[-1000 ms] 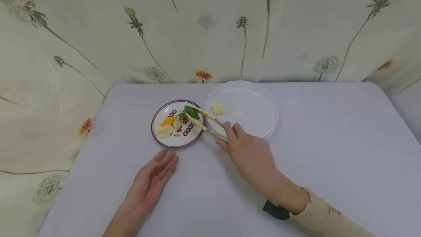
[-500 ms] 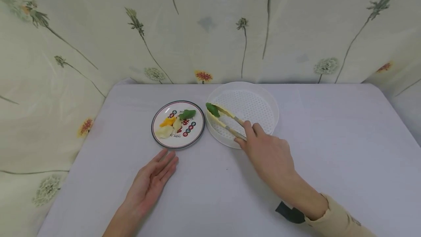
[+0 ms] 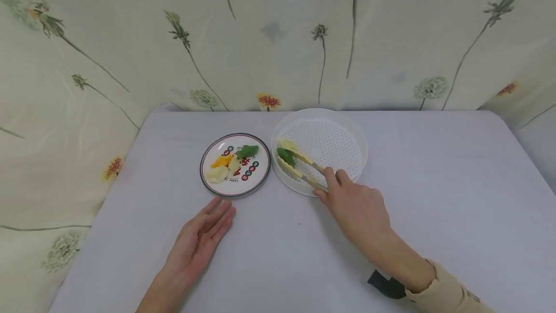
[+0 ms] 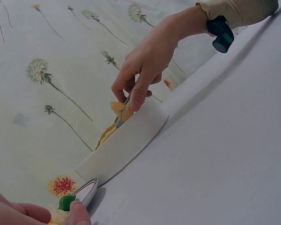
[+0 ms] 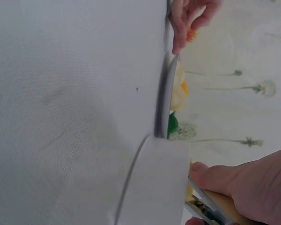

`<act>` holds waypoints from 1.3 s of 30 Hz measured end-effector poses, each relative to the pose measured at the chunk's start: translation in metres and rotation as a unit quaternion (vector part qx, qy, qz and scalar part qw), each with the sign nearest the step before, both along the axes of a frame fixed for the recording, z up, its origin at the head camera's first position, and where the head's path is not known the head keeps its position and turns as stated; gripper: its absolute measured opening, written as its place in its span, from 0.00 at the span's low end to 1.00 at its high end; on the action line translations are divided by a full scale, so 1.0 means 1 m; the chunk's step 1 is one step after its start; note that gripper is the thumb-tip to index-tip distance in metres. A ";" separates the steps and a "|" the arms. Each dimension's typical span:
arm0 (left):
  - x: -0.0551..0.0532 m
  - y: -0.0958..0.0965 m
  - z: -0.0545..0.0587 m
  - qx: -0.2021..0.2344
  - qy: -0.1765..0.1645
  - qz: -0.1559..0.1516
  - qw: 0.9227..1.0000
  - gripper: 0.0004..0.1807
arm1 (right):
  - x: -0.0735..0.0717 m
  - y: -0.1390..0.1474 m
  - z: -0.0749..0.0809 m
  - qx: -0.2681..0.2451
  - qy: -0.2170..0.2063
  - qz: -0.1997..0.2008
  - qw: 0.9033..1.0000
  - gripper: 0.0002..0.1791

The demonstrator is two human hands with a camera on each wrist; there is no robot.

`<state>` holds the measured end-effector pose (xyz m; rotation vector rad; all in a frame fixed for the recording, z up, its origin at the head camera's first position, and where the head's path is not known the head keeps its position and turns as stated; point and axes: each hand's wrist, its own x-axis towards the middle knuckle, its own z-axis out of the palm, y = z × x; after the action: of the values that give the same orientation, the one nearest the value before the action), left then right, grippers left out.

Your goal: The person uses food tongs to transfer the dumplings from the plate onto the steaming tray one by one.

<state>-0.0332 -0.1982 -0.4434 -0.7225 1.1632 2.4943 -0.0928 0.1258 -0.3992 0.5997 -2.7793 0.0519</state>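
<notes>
On the table (image 3: 434, 182), before the backdrop (image 3: 295, 52), the plate (image 3: 238, 139) lies left and the steamer tray (image 3: 339, 144) right, just beside each other towards the far edge, with four dumplings (image 3: 217, 174) on the plate. At the tray's left side is one dumpling (image 3: 284, 143), and just nearer, another dumpling (image 3: 285, 157) lies between the tips of the tongs (image 3: 309, 160), reaching leftward from the right hand (image 3: 358, 206). The left hand (image 3: 197, 240) is just beside the plate's near rim.

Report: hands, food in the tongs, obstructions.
Right hand grips tongs. Left hand beside plate. Green piece between tong tips, inside white tray. Pale piece close by; nothing visibly blocking.
</notes>
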 end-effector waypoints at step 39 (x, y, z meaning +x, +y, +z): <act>-0.001 -0.002 0.000 -0.008 0.002 -0.008 1.000 0.29 | 0.011 -0.040 0.007 -0.014 -0.040 0.066 0.997 0.36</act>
<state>-0.0340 -0.1999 -0.4431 -0.7087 1.1883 2.4767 -0.0819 0.0858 -0.3923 0.7887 -2.8077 0.1459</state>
